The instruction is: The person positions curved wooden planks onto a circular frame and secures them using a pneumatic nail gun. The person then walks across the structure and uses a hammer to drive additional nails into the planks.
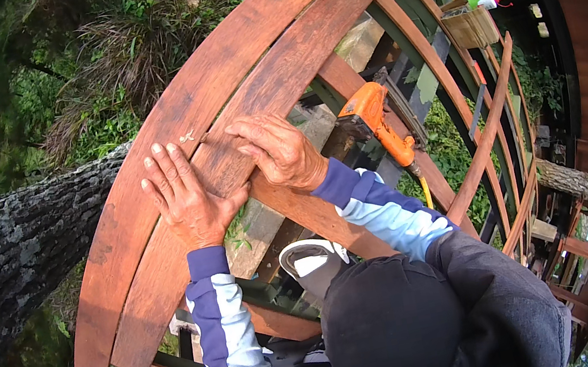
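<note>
My left hand (191, 201) lies flat with its fingers spread, pressing on two reddish-brown wooden boards. Its fingertips rest on the curved outer board (211, 72), while its palm is over the inner board (329, 24). Just to the right, my right hand (279, 154) is closed, thumb and fingers pinched together close above the inner board. Whatever is in that pinch, if anything, is too small to make out. A short dark seam runs across the inner board between the hands, and a pale wood scrap (187, 136) sits beside it.
An orange nail gun (369, 119) with a yellow hose (426, 191) rests on the frame at right. Farther right, a box (471, 30) holds a white-and-green bottle (487, 1) with a red nozzle. A thick tree trunk (28, 238) stands left. Open gaps separate the slats; a shoe (311, 259) shows below.
</note>
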`<state>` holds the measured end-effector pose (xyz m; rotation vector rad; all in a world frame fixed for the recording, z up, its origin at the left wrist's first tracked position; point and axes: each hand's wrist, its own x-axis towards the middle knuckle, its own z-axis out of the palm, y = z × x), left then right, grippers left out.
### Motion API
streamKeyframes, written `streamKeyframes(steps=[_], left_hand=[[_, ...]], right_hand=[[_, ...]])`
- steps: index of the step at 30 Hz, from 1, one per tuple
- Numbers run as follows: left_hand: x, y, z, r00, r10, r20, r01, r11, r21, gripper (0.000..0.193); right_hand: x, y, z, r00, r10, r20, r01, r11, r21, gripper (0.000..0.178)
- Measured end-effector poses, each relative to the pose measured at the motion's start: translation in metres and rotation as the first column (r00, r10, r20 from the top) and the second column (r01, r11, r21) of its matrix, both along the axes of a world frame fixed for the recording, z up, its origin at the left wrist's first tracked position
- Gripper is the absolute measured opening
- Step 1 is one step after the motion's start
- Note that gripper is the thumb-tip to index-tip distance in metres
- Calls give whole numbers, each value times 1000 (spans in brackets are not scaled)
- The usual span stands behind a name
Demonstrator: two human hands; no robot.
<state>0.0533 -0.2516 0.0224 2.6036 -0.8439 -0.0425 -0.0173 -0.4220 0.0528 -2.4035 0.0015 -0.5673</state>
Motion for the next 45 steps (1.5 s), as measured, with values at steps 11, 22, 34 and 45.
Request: streamKeyframes(steps=[11, 22, 34, 45], left_hand=[[-1, 2, 0, 999, -4, 33, 5, 1000, -26, 124], [0, 3, 0, 1000, -3, -12, 3, 1000, 6, 127], [2, 4, 3, 999, -19, -37, 21, 999, 41, 130], [7, 12, 7, 993, -65, -94, 65, 998, -7, 127]], right_hand=[[-200, -95, 30, 621, -713, -325, 544, 691, -476, 88], [-193, -108, -3, 549, -750, -369, 488, 645, -587, 95], [-157, -111, -21, 467, -793, -391, 607, 609, -510, 78], [-147, -118, -7, 401, -809, -429, 640, 583, -500, 71]])
